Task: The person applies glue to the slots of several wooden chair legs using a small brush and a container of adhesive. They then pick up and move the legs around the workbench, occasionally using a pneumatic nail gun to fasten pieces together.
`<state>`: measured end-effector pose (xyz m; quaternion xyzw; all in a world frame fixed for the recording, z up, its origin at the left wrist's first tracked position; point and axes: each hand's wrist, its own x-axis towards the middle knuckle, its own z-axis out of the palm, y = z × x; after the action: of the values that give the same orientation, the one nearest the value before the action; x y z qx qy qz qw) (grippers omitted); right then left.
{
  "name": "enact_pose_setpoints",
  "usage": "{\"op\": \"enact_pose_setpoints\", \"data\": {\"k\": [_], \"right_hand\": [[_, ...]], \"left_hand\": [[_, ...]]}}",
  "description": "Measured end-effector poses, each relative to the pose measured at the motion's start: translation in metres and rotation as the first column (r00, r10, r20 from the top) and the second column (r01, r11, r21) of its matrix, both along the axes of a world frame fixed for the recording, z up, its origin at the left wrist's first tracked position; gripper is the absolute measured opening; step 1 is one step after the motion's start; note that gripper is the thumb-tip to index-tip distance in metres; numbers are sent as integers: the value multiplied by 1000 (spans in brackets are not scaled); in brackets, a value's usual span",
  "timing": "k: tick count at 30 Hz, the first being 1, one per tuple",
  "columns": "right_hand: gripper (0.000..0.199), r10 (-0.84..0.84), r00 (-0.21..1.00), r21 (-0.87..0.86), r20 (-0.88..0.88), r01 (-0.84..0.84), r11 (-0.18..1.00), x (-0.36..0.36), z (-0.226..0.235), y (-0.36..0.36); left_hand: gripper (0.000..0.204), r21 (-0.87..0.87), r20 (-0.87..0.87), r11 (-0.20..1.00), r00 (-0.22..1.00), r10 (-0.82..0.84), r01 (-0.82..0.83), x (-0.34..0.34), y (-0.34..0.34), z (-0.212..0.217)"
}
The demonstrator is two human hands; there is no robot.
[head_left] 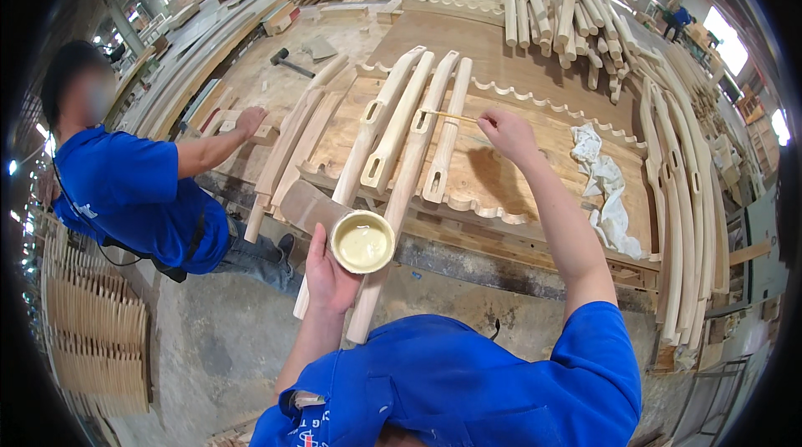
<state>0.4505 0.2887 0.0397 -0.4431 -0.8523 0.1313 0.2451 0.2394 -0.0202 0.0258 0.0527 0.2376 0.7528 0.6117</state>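
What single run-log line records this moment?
left hand: holds glue cup | right hand: thin stick at slotted wooden rail

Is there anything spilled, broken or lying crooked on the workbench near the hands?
Nothing looks spilled or broken. The left hand holds the cup of pale glue level. The right hand holds a thin stick over the slotted wooden rails. Only a crumpled white rag lies loose on the workbench.

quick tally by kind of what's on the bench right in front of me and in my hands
Slotted wooden legs lying side by side: 4
Cup of pale glue, in the left hand: 1
Thin stick, in the right hand: 1
White rag: 1
Total: 7
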Motion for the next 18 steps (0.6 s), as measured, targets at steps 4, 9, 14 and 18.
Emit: {"op": "enact_pose_setpoints", "data": {"k": [4, 9, 14, 18], "right_hand": [[24, -49, 995, 61, 89, 43, 997, -5, -3, 4], [15, -8, 999, 65, 44, 6, 998, -7, 3, -2], [6, -11, 999, 212, -30, 17, 977, -12, -1, -5], [5, 15, 997, 304, -78, 10, 953, -14, -4, -9]], "left_hand": [[56, -3, 2, 1000, 1000, 2, -2, 0, 0, 0], [56, -12, -6, 1000, 1000, 19, -19, -2, -4, -1], [56, -6, 5, 1000, 1000, 0, 0, -1, -3, 0], [56, -9, -2, 1000, 1000, 1, -1, -1, -4, 0]]}}
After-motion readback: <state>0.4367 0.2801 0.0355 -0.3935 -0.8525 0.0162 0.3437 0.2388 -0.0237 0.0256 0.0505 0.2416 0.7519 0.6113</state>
